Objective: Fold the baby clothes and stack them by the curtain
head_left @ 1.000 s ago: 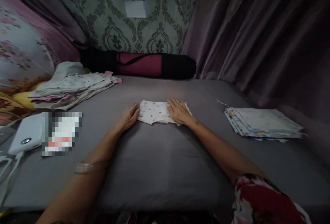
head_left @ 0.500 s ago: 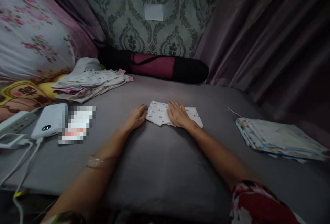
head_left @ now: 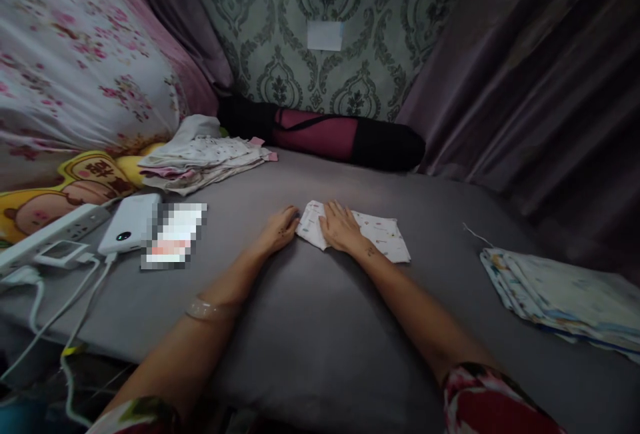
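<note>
Centre frame: right hand [head_left: 340, 227] flat and open on the printed cloth [head_left: 381, 238], left hand [head_left: 281, 229] loosely open at its edge, seemingly smoothing a fold.

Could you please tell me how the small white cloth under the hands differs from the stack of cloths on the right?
The small white cloth is one folded piece; the stack holds many layers. The cloth has the right hand flat on it and the left hand at its edge; the stack lies untouched. Both are printed and lie on the grey sheet.
</note>
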A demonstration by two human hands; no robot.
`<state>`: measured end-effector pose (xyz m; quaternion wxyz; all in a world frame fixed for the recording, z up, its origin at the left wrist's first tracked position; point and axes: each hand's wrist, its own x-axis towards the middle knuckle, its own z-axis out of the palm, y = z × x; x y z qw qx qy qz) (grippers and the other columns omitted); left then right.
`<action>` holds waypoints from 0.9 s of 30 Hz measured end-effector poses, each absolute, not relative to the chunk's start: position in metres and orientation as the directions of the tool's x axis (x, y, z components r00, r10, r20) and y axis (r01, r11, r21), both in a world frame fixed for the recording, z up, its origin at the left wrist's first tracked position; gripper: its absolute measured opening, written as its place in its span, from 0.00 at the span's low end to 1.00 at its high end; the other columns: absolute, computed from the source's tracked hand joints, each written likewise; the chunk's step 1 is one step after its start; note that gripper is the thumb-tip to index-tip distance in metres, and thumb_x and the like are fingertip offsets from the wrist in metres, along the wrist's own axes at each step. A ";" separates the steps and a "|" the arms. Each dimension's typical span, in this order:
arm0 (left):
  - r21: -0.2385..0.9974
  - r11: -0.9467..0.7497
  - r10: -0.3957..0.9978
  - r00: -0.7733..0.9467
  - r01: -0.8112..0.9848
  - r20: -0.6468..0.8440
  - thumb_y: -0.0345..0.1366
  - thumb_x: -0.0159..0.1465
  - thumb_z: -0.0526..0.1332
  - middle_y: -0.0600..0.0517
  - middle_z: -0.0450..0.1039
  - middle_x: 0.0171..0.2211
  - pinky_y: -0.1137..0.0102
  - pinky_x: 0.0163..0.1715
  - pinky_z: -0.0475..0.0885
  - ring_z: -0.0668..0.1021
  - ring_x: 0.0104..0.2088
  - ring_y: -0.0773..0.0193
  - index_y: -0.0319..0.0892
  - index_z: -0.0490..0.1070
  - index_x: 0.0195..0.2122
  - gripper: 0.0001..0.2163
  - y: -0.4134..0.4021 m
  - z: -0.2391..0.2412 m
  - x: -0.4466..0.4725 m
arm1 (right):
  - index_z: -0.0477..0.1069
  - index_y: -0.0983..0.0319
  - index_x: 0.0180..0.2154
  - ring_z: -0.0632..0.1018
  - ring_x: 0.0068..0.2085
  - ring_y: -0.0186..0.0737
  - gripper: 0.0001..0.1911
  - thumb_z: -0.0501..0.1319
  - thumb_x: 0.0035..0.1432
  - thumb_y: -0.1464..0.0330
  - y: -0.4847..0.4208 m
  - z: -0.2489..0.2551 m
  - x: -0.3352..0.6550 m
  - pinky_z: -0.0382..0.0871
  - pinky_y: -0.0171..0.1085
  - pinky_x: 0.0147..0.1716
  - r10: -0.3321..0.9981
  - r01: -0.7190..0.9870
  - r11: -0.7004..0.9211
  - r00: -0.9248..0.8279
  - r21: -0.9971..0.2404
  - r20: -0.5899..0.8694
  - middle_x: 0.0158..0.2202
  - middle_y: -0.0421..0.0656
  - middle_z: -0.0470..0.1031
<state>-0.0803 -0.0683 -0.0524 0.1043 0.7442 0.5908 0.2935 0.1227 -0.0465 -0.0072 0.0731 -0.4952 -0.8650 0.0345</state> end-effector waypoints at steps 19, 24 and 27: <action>0.514 -0.258 0.946 0.106 0.818 0.306 0.31 0.66 0.48 0.41 0.72 0.53 0.60 0.56 0.68 0.74 0.53 0.58 0.39 0.67 0.53 0.16 -0.064 -0.057 -0.081 | 0.53 0.73 0.66 0.49 0.70 0.47 0.32 0.38 0.69 0.61 -0.055 -0.028 0.070 0.40 0.48 0.67 0.826 0.803 0.564 -0.553 -0.194 0.111 0.69 0.54 0.50; 0.520 -0.275 0.940 0.112 0.809 0.322 0.34 0.66 0.48 0.42 0.73 0.52 0.61 0.55 0.68 0.75 0.52 0.57 0.40 0.67 0.52 0.16 -0.063 -0.060 -0.084 | 0.52 0.74 0.66 0.49 0.70 0.47 0.33 0.38 0.69 0.60 -0.057 -0.019 0.073 0.40 0.47 0.67 0.820 0.782 0.566 -0.566 -0.261 0.085 0.69 0.53 0.50; 0.508 -0.258 0.943 0.099 0.822 0.318 0.36 0.67 0.47 0.42 0.74 0.51 0.61 0.56 0.67 0.75 0.53 0.57 0.41 0.68 0.52 0.16 -0.063 -0.057 -0.084 | 0.50 0.71 0.67 0.49 0.70 0.45 0.33 0.37 0.70 0.59 -0.056 -0.009 0.088 0.41 0.46 0.67 0.817 0.763 0.565 -0.571 -0.314 0.082 0.70 0.52 0.48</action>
